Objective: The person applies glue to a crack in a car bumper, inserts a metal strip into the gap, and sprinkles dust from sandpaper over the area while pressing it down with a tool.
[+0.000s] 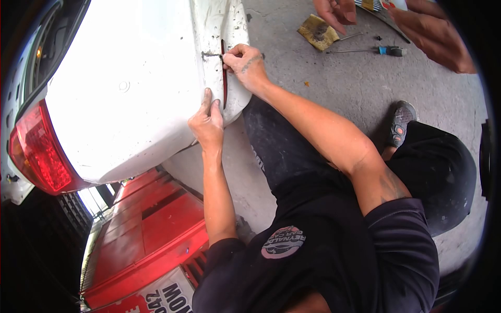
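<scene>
A white car bumper [135, 88] fills the upper left, with a narrow red reflector strip [225, 88] set in a slot near its edge. My right hand [245, 65] is pinched closed at the strip's upper part, beside a dark crack or smudge; what its fingertips hold is too small to tell. Below it, my left hand [207, 125] rests against the bumper left of the strip, its index finger and thumb extended and apart.
A red tail light [44, 148] is at the left. On the concrete floor [334, 78] lie a screwdriver [391, 51] and a stained yellow sponge or cloth [317, 32]. Another person's hands [428, 31] reach in at upper right. Red cabinets [146, 229] stand lower left.
</scene>
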`<state>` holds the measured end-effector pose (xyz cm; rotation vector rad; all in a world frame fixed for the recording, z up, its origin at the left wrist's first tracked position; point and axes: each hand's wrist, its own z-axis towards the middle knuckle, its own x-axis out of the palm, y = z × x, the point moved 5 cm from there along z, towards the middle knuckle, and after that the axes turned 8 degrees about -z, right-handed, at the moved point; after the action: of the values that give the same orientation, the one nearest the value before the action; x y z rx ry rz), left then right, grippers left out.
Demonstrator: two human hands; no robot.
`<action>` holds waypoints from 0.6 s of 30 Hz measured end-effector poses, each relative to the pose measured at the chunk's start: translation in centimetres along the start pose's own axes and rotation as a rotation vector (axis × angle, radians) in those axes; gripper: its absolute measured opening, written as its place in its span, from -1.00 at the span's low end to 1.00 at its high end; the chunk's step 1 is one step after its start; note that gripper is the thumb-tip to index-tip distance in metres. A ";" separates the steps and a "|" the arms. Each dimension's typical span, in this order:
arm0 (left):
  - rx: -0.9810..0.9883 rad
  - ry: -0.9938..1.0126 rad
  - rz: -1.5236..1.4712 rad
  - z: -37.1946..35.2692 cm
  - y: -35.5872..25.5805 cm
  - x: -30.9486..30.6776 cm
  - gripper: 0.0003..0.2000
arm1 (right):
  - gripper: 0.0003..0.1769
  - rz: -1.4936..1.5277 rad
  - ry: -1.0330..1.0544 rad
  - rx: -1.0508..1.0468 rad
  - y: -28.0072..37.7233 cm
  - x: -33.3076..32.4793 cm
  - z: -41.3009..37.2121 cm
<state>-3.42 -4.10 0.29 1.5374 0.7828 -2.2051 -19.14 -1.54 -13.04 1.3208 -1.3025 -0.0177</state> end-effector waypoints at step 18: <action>0.008 0.005 0.011 0.0 0.2 0.0 -0.58 | -0.78 0.159 -0.026 0.054 -0.2 0.0 -0.6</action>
<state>-3.35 -4.28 0.23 1.5480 0.7663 -2.2001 -18.67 -1.21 -13.00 1.2621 -1.4358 0.1116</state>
